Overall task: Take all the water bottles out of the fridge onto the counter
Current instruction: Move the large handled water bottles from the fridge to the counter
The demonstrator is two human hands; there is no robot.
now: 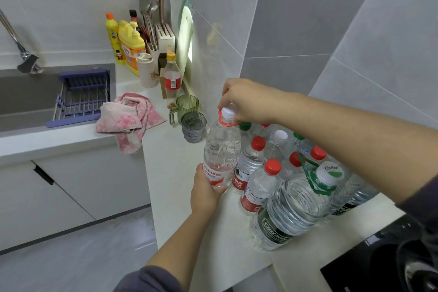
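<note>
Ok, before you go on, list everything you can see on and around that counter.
held water bottle: one, clear, white cap, upright left of the cluster
small water bottles: at least seven, red, green, white caps, counter by the wall
large water bottle: one, clear, green handle, cluster's front
cups: two, green and grey, beyond the held bottle
towel: one, pink, beside the sink
rack: one, purple, across sink
detergent bottles: two, yellow, back corner
left hand: grips held bottle's base
right hand: grips its cap
</note>
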